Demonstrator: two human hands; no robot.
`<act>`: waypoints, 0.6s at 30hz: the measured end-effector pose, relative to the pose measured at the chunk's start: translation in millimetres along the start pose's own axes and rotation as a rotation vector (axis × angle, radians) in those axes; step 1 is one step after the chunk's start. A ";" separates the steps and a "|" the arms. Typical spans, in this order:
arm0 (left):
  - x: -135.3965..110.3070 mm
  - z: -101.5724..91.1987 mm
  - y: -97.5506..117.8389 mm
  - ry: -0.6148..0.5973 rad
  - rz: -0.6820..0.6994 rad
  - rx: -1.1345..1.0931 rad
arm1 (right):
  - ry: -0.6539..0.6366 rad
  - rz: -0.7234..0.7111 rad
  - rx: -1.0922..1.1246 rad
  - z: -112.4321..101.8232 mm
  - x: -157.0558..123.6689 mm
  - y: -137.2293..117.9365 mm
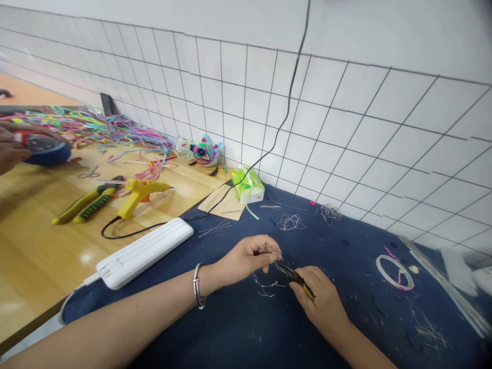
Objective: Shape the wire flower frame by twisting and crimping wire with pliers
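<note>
My left hand (255,259), with a silver bangle on its wrist, pinches a piece of thin silvery wire (265,288) that dangles in a loose curl below the fingers. My right hand (321,297) is wrapped round small pliers (295,279) with dark jaws and black-and-yellow handles. The jaws point left and meet the wire just by my left fingertips. Whether they are clamped on it is too small to tell. Both hands are above the dark blue table cover (215,328).
A white power strip (146,251), yellow glue gun (142,195) and large pliers (88,202) are at left. Tangled wire (291,222), a tissue pack (248,184) and a white ring (394,272) lie beyond. Another person's hand (13,151) holds a blue-and-red item. A black cable hangs down the wall.
</note>
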State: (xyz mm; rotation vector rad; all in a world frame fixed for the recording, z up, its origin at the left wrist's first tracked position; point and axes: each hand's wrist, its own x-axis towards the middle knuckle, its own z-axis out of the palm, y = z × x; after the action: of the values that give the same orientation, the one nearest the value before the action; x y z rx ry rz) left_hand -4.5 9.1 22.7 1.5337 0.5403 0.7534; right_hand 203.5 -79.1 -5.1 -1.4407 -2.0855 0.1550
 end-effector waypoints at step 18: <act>0.9 -0.5 -7.2 -0.038 -0.069 0.041 | -0.109 0.118 0.087 -1.3 2.3 -5.5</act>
State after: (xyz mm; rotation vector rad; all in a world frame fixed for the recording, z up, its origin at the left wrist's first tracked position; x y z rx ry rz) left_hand -3.6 10.8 15.7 1.5558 0.5810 0.6627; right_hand 199.1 -79.6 -0.8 -1.5336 -2.0529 0.3743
